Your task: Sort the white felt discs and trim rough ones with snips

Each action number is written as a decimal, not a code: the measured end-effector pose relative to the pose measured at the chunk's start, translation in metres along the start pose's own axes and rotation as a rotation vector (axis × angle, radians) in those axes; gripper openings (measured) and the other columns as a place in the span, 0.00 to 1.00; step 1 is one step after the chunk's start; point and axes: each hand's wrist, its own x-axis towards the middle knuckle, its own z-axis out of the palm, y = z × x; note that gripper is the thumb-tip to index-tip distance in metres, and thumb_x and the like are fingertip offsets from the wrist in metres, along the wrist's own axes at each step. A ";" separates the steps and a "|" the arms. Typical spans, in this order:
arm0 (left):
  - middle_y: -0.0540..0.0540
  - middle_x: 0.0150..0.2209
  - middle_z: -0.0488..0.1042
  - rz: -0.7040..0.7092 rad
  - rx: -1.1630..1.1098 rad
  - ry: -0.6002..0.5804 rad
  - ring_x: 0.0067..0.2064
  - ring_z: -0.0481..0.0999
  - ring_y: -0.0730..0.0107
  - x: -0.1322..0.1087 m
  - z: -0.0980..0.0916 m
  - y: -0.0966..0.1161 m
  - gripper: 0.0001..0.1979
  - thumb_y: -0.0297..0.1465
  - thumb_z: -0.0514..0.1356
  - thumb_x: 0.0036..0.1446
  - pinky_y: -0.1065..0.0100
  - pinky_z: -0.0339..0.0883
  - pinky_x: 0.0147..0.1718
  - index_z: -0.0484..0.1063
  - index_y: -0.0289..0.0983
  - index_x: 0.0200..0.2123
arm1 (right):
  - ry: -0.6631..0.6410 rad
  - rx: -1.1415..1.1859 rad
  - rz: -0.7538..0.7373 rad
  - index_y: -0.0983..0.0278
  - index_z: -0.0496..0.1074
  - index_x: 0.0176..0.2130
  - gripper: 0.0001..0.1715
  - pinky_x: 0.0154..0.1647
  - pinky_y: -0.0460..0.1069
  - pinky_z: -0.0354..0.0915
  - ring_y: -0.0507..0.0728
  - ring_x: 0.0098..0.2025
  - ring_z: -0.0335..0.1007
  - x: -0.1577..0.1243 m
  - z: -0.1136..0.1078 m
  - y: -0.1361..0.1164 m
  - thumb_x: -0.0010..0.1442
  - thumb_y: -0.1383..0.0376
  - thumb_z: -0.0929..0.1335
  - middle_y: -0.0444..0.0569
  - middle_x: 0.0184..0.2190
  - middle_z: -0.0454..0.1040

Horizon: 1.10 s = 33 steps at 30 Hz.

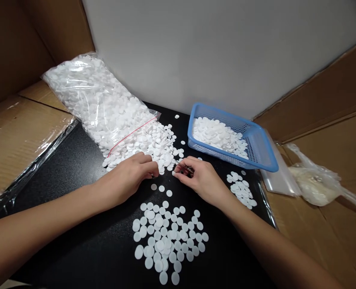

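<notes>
My left hand (132, 173) is closed with its fingertips curled down at the near edge of a pile of small white discs (158, 146); whatever its fingers pinch is hidden. Facing it, my right hand (197, 176) grips a thin metal tool that looks like tweezers (187, 167), pointing left at the pile. A white disc (173, 173) shows at the thumb tip. The pile spills from the mouth of a clear zip bag (99, 100) with a red seal line. Closer to me, many white discs (165, 237) lie spread out on the black tabletop (105, 245).
A blue plastic basket (226, 154) holding white discs stands at the back right. Beside my right forearm lies a smaller heap of discs (242, 188). Further right are flat clear plastic bags (281, 176) and a knotted plastic bag (316, 184) on cardboard (322, 233). A pale wall (210, 52) closes the back.
</notes>
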 end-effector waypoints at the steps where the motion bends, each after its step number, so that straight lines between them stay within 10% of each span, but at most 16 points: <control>1: 0.46 0.37 0.73 -0.008 -0.002 0.001 0.41 0.71 0.64 0.000 -0.003 -0.001 0.11 0.20 0.51 0.63 0.67 0.64 0.37 0.71 0.37 0.37 | -0.010 0.007 0.005 0.61 0.73 0.31 0.04 0.33 0.49 0.62 0.53 0.31 0.66 0.001 -0.001 0.000 0.60 0.68 0.70 0.44 0.32 0.71; 11: 0.47 0.35 0.71 0.025 0.041 -0.075 0.39 0.68 0.62 -0.001 0.012 0.004 0.05 0.23 0.60 0.61 0.64 0.59 0.37 0.69 0.36 0.33 | -0.202 -0.026 0.038 0.60 0.70 0.31 0.05 0.32 0.49 0.62 0.54 0.32 0.68 -0.031 -0.014 -0.004 0.60 0.66 0.69 0.45 0.33 0.73; 22: 0.48 0.34 0.70 0.246 -0.087 -0.151 0.38 0.68 0.66 -0.006 0.007 -0.004 0.10 0.22 0.54 0.66 0.67 0.59 0.34 0.70 0.38 0.34 | -0.019 0.116 0.076 0.59 0.72 0.35 0.05 0.33 0.49 0.64 0.55 0.33 0.70 -0.035 -0.012 0.006 0.64 0.64 0.67 0.44 0.34 0.76; 26: 0.48 0.35 0.72 0.178 -0.161 -0.204 0.36 0.72 0.70 -0.001 -0.002 -0.006 0.11 0.23 0.54 0.66 0.70 0.63 0.34 0.74 0.38 0.34 | -0.072 0.141 0.072 0.59 0.74 0.35 0.06 0.36 0.50 0.65 0.55 0.36 0.72 -0.037 -0.012 0.006 0.64 0.66 0.67 0.45 0.36 0.77; 33: 0.48 0.37 0.79 -0.145 -0.505 0.049 0.38 0.78 0.70 0.003 -0.004 -0.001 0.13 0.21 0.51 0.62 0.70 0.72 0.38 0.74 0.37 0.41 | -0.126 0.144 0.087 0.59 0.74 0.35 0.04 0.38 0.50 0.67 0.55 0.37 0.72 -0.039 -0.008 0.003 0.63 0.65 0.68 0.44 0.38 0.76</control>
